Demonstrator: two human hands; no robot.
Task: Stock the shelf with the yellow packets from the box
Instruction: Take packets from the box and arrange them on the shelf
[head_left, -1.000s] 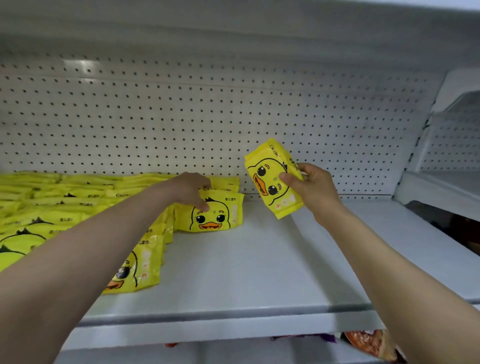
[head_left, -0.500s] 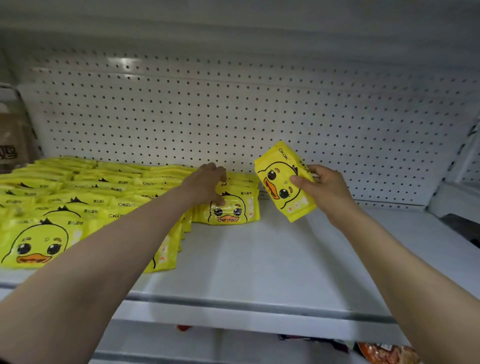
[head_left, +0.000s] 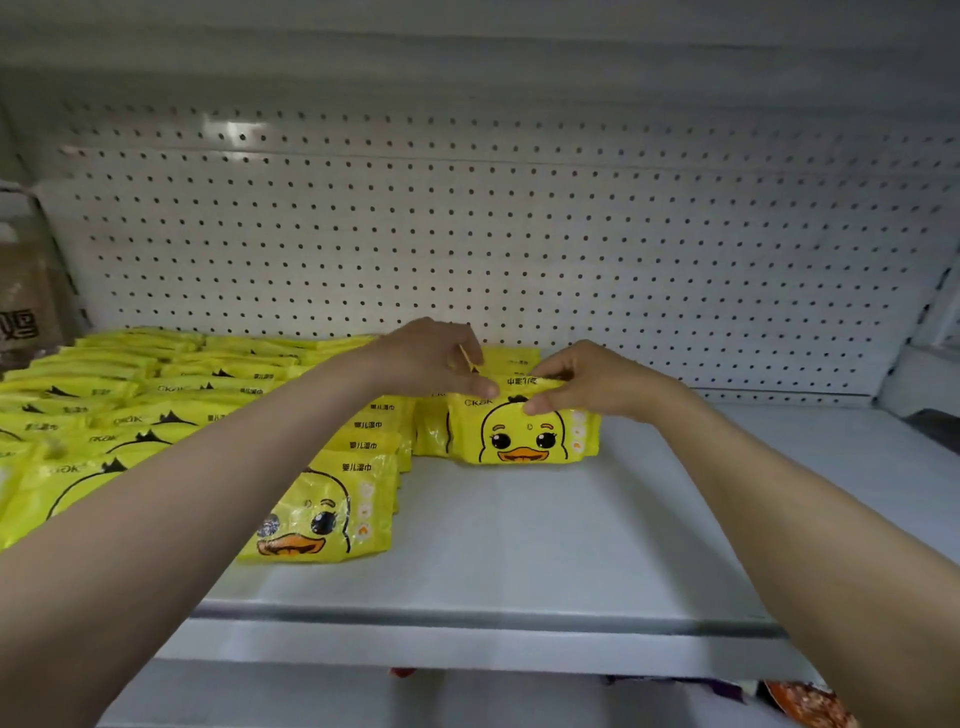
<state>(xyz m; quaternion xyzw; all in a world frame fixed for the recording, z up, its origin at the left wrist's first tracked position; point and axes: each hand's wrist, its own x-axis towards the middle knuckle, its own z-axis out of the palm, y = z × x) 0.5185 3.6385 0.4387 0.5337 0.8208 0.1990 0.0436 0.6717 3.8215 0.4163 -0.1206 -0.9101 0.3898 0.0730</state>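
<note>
Head camera looks along a white shelf (head_left: 519, 551) backed by a perforated white panel (head_left: 519, 234), with both bare forearms reaching in from the bottom corners. At the back of the shelf, near the middle, a short row of yellow packets (head_left: 522, 434) stands on edge, the front one facing the camera with a cartoon duck face printed on it. The left hand (head_left: 434, 358) curls over the top of this row, its thumb and fingertips pinching the upper edges of the packets behind the front one. The right hand (head_left: 587, 379) comes in from the other side, its fingers and thumb pinching the top edge of the front packet, so the two hands nearly meet above the row. To the left, many more of the same packets fill the shelf in overlapping rows (head_left: 130, 415) that run from the back panel toward the front lip; the nearest one, a duck-face packet (head_left: 322, 514), lies tilted just beside the left forearm. At the far left edge a brown bag (head_left: 23, 306) with dark lettering is partly visible. Below the shelf lip, bits of colourful packaging (head_left: 805, 704) show on a lower level, too cropped to identify
</note>
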